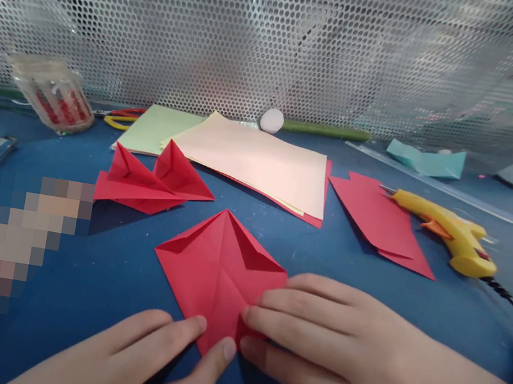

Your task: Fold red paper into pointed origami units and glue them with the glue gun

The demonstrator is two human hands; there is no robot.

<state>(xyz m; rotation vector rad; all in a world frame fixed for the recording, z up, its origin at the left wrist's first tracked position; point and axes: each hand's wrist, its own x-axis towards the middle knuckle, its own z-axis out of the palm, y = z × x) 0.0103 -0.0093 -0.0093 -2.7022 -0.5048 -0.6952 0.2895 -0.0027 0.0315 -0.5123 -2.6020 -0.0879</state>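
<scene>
A red folded paper (218, 264), kite-shaped with creases, lies flat on the blue table (102, 271) in front of me. My left hand (162, 359) rests at its lower tip, with two fingertips pressing the paper's near corner. My right hand (334, 347) lies flat over the paper's right corner, fingers stretched out and pressing that edge down. Neither hand lifts the paper off the table.
Two finished red folded pieces (150, 185) lie to the left. A stack of cream, green and red sheets (251, 162) sits behind, a red sheet (379, 218) and a yellow glue gun (449, 232) to the right. A plastic jar (53, 91), scissors (119, 117) and perforated metal wall (280, 40) at the back.
</scene>
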